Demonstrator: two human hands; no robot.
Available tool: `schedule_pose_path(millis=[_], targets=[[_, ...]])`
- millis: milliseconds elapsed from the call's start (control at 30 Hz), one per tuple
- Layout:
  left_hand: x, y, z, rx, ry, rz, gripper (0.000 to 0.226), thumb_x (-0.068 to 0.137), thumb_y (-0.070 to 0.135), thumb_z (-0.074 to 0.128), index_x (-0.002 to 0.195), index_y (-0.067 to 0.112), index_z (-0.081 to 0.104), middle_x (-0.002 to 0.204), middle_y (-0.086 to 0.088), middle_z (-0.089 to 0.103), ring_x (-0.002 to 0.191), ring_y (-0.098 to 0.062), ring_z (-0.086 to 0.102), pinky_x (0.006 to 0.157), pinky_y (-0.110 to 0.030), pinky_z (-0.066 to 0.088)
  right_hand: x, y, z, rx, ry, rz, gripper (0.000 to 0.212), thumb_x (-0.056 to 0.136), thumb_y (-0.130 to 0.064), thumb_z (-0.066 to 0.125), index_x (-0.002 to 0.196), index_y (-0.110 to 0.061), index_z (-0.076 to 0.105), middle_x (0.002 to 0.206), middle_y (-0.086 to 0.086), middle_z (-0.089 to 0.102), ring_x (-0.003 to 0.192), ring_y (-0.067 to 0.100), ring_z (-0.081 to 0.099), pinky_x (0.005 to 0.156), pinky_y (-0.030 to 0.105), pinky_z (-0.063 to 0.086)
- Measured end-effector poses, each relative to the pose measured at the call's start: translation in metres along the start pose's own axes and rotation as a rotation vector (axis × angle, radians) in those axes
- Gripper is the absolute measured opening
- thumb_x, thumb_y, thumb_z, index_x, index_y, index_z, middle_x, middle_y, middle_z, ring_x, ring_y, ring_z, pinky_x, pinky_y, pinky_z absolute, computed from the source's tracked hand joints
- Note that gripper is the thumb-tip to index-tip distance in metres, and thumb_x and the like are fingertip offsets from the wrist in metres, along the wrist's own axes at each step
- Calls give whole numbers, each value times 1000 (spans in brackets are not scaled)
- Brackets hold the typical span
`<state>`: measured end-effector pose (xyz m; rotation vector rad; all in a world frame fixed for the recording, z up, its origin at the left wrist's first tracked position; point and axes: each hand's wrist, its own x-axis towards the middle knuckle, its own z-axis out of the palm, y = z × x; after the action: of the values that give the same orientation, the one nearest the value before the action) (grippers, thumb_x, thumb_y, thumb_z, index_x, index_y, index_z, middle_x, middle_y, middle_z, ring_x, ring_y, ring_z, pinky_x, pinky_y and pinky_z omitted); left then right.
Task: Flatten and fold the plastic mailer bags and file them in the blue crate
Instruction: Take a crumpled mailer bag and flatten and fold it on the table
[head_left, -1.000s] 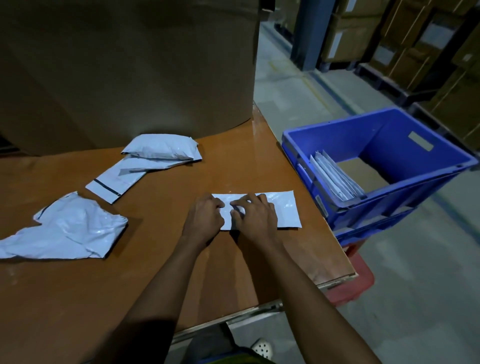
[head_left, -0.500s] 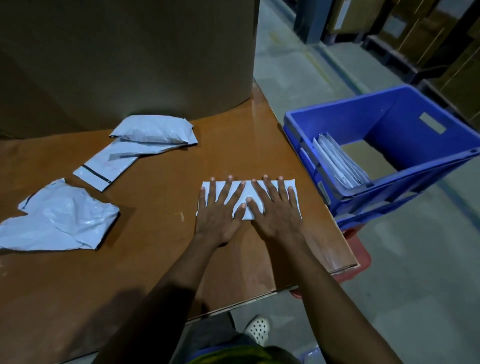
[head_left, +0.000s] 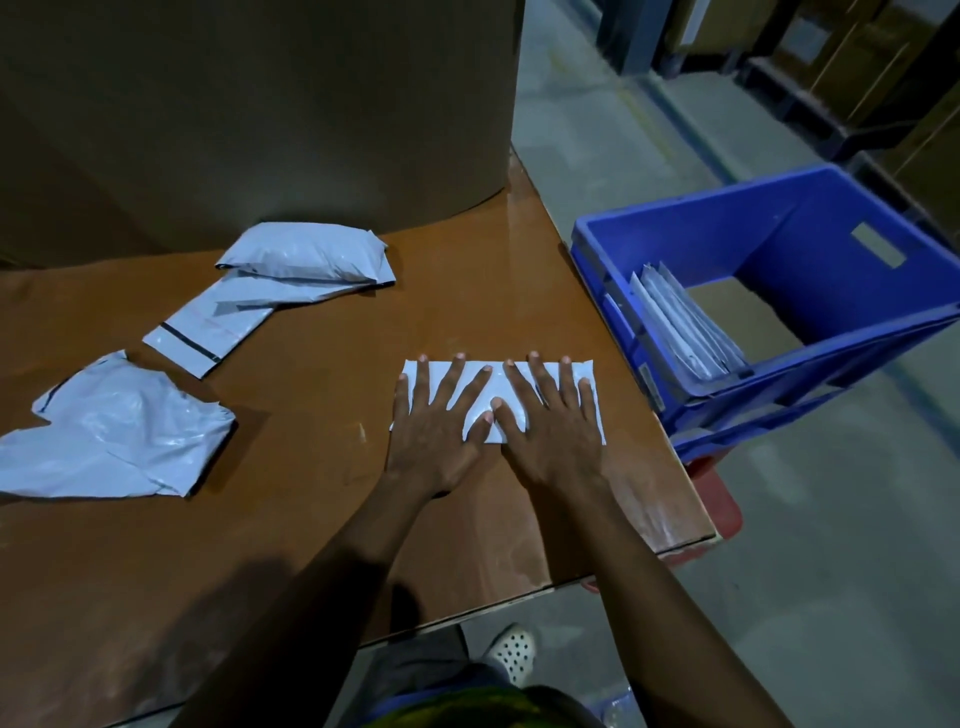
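A: While we are pressing the folded mailer (head_left: 497, 382) flat on the counter (head_left: 322, 509), where are we placing each hand?

B: We are laying the left hand (head_left: 434, 431) on its left half and the right hand (head_left: 550, 431) on its right half, palms down. All fingers are lying straight and spread, and neither hand is gripping anything. The two thumb tips are lying side by side over the middle of the mailer.

A: Where are we locating the mailer itself?

B: We are finding it near the counter's right edge, lying as a flat white rectangle with its long side running left to right. The blue crate (head_left: 779, 244) is standing just beyond that edge.

A: What are we seeing inside the crate?

B: We are seeing a row of filed mailers (head_left: 680, 322) standing on edge against the wall nearest the counter, leaning slightly.

A: Which bags are we seeing unfolded?

B: We are counting three on the left of the counter, well apart from the hands. They are a puffy mailer (head_left: 306, 254) at the back, a flat mailer with a black strip (head_left: 208, 332) partly under it, and a crumpled mailer (head_left: 114, 441) nearest the left edge. A large brown cardboard roll (head_left: 260, 104) is standing behind them.
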<state>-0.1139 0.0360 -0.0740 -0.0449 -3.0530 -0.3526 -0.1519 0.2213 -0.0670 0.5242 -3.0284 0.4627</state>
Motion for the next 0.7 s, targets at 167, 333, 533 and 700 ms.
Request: schedule_pose_path(millis=[167, 333, 533, 700], targets=[[8, 2, -10, -53, -100, -69, 71, 95, 71, -2, 162, 48, 1, 171, 14, -15, 157, -26, -23, 124, -53, -17, 13, 1, -23, 33, -192, -12, 66, 105, -67, 13, 165, -41, 4, 174, -7, -6, 159, 22, -17, 127, 48, -11], [13, 0, -6, 1, 54, -53, 64, 104, 66, 9, 163, 43, 11, 173, 7, -2, 159, -28, -11, 126, -55, -9, 22, 15, -29, -81, -115, -60, 65, 106, -67, 12, 164, -42, 0, 173, -7, -9, 159, 21, -17, 128, 50, -10], [14, -2, 8, 76, 95, -27, 65, 104, 66, 15, 164, 39, 15, 174, 3, 4, 159, -33, -4, 126, -60, -4, 21, 27, -14, -40, -80, -64, 67, 104, -71, 13, 164, -41, 9, 174, -6, 4, 160, 21, -7, 127, 46, -8], [16, -1, 7, 97, 88, -28, 68, 103, 68, 8, 164, 39, 13, 174, 1, 4, 159, -35, -2, 126, -60, -3, 21, 26, -13, -60, -51, -56, 69, 103, -72, 13, 164, -41, 9, 174, -6, 5, 160, 22, -7, 129, 49, -2]])
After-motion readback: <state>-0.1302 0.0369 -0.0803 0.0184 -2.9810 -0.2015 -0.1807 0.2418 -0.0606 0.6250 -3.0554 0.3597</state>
